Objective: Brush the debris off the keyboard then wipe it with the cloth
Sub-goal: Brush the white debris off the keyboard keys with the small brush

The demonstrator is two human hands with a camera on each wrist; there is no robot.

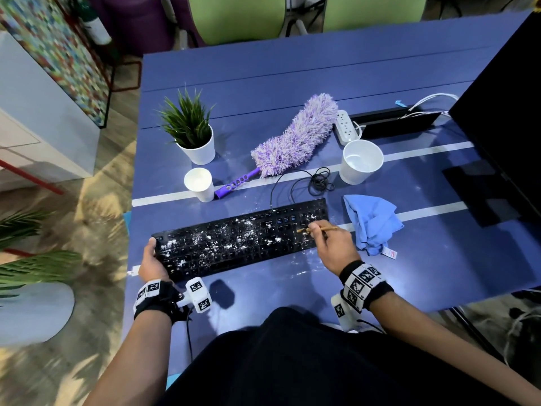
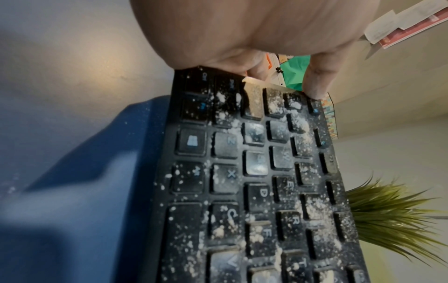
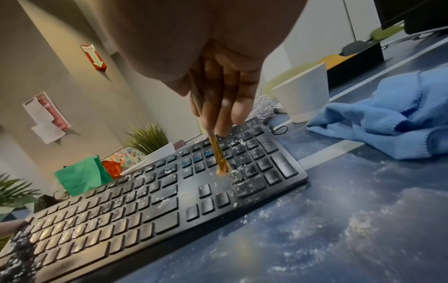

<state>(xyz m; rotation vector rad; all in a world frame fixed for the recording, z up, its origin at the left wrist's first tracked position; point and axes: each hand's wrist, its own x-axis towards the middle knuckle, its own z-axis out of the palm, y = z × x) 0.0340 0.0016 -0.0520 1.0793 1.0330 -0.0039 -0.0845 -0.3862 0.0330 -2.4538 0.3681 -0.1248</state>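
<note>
Hiding its handle, right hand (image 1: 333, 249) pinches brush (image 3: 219, 159) over keyboard (image 1: 240, 238).

Office or shared workspace. Long blue table (image 1: 292, 83) with white stripes; black monitor (image 1: 503, 127) at right edge; wired keyboard (image 1: 240, 238); power strip (image 1: 345, 126) beside a cable tray (image 1: 392, 118). Green chairs (image 1: 234, 16) across the table. Potted plant (image 1: 191, 130) as desk decor. Papers (image 3: 46, 118) and a red arrow sign (image 3: 94, 57) pinned on plain walls.

matt plastic keyboard (image 1: 240, 238), soft cloth (image 1: 373, 222)
</note>
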